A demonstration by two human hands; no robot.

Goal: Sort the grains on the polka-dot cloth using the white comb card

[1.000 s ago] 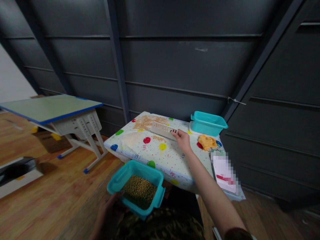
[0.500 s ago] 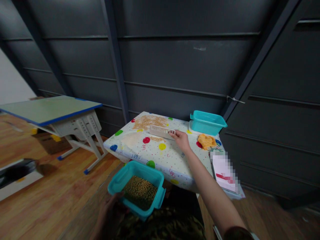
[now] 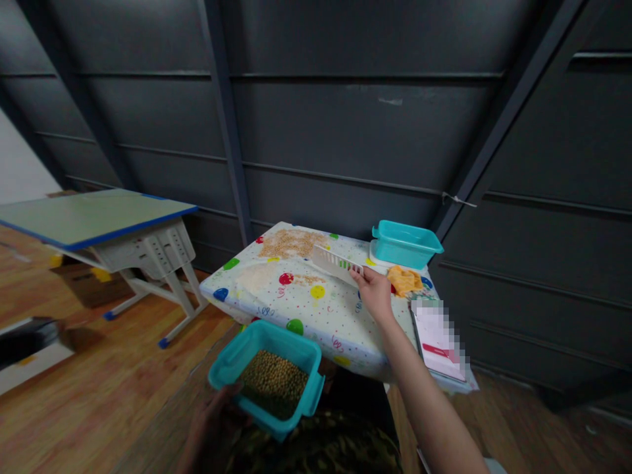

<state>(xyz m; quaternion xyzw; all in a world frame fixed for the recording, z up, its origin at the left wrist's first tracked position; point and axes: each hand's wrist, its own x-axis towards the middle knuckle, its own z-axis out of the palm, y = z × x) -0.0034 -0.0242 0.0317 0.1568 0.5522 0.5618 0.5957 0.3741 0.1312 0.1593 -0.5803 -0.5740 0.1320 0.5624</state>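
My right hand point(image 3: 375, 294) pinches one end of a white slotted plastic strip point(image 3: 330, 259), held on edge over the middle of the table; whether its lower edge touches the cloth I cannot tell. My left hand point(image 3: 217, 411), dark and partly shadowed, grips the near left side of a teal plastic tub point(image 3: 240, 349) at the table's front edge. Round yellowish-green beans point(image 3: 274, 376) lie in the tub. On the cloth, a wide patch of tan grains point(image 3: 284, 243) spreads at the back left, with a small grain patch point(image 3: 308, 280) and a pale powdery patch point(image 3: 257, 276) nearer.
A balloon-print cloth point(image 3: 296, 303) covers the table. Toward its right side are another teal tub point(image 3: 407, 245), an orange cloth point(image 3: 403, 281) and a tablet point(image 3: 439, 342) with a blurred screen. A green-topped desk point(image 3: 93, 214) stands left; a dark panelled wall point(image 3: 345, 131) rises behind.
My right hand has moved right, bringing the strip away from the small grain patch and tilting it. My left hand keeps the tub nearly where it was. The whole view has shifted slightly.
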